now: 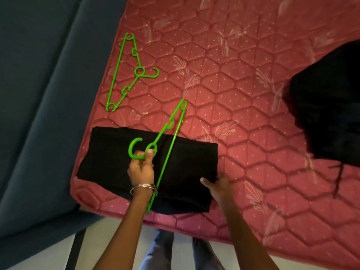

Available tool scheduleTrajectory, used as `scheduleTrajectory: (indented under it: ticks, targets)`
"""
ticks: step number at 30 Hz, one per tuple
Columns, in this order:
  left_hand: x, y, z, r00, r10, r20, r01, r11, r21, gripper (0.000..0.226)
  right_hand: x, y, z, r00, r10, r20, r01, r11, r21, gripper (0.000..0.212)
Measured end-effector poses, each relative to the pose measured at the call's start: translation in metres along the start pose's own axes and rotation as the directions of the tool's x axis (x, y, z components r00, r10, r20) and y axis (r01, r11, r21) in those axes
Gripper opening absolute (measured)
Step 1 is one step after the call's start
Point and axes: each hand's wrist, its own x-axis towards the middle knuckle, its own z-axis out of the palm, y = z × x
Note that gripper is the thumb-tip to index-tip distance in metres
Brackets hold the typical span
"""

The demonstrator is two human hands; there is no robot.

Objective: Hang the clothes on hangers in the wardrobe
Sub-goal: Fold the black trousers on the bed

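A folded black garment (181,162) lies at the near left corner of the pink quilted mattress (243,94). My left hand (141,167) grips a green plastic hanger (169,141) at the base of its hook and holds it above the garment. Its far tip points away over the mattress. My right hand (218,185) is at the garment's right edge, thumb on top of the cloth and fingers hidden at the fold. A second green hanger (118,72) lies flat on the mattress near the left edge.
A heap of dark clothes (329,106) sits on the mattress at the far right. Dark blue upholstery (39,114) borders the mattress on the left. My legs in jeans (165,252) stand at the near edge on a pale floor.
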Motion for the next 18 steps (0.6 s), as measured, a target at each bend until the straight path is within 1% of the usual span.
scheduleTrajectory:
  ticks: [1, 2, 3, 4, 5, 6, 7, 8, 9, 11, 13, 16, 18]
  targets:
    - [-0.006, -0.007, -0.005, 1.000, 0.024, -0.012, -0.023, 0.999, 0.041, 0.029, -0.006, -0.007, 0.005, 1.000, 0.016, -0.020, -0.015, 1.000, 0.016, 0.055]
    - [-0.012, -0.011, -0.009, 0.999, 0.040, -0.032, -0.038, 0.997, 0.073, 0.032, -0.009, -0.012, 0.007, 0.997, 0.037, -0.074, -0.034, 0.999, 0.039, 0.039]
    - [-0.016, -0.014, -0.014, 0.997, 0.049, -0.057, -0.043, 0.994, 0.097, 0.035, -0.011, -0.016, 0.010, 0.995, 0.064, -0.075, -0.053, 0.987, 0.151, 0.021]
    - [-0.018, -0.018, -0.018, 0.995, 0.038, -0.087, -0.029, 0.994, 0.109, 0.041, -0.012, -0.020, 0.013, 0.996, 0.085, -0.036, -0.071, 0.955, 0.289, 0.011]
    - [-0.019, -0.022, -0.025, 0.993, 0.018, -0.121, -0.004, 0.994, 0.112, 0.048, -0.015, -0.023, 0.017, 0.997, 0.075, 0.015, -0.075, 0.920, 0.384, 0.012]
    - [-0.018, -0.025, -0.030, 0.990, 0.004, -0.142, 0.012, 0.994, 0.112, 0.052, -0.018, -0.025, 0.021, 0.998, 0.050, 0.038, -0.061, 0.911, 0.407, 0.022]
    - [-0.015, -0.028, -0.036, 0.989, 0.003, -0.145, 0.014, 0.994, 0.111, 0.050, -0.024, -0.028, 0.024, 0.997, 0.004, 0.073, -0.033, 0.917, 0.397, 0.037]
    - [-0.012, -0.028, -0.041, 0.991, 0.004, -0.131, 0.010, 0.994, 0.110, 0.046, -0.030, -0.035, 0.028, 0.993, -0.050, 0.106, 0.004, 0.918, 0.396, 0.044]
    - [-0.007, -0.029, -0.045, 0.995, 0.005, -0.099, 0.008, 0.992, 0.122, 0.041, -0.039, -0.045, 0.032, 0.982, -0.121, 0.144, 0.050, 0.906, 0.420, 0.043]
    - [0.000, -0.032, -0.050, 1.000, -0.008, -0.009, 0.010, 0.987, 0.159, 0.032, -0.048, -0.064, 0.046, 0.947, -0.253, 0.197, 0.145, 0.886, 0.441, 0.031]
    - [0.007, -0.034, -0.054, 0.997, -0.041, 0.064, 0.031, 0.989, 0.142, 0.023, -0.055, -0.083, 0.073, 0.911, -0.337, 0.235, 0.211, 0.875, 0.436, 0.021]
    - [0.028, -0.042, -0.062, 0.977, -0.106, 0.185, 0.093, 0.993, 0.075, 0.024, -0.056, -0.092, 0.122, 0.883, -0.376, 0.282, 0.255, 0.887, 0.385, 0.024]
    - [0.042, -0.048, -0.071, 0.964, -0.142, 0.225, 0.131, 0.989, 0.064, 0.024, -0.054, -0.092, 0.157, 0.857, -0.397, 0.327, 0.298, 0.902, 0.313, 0.031]
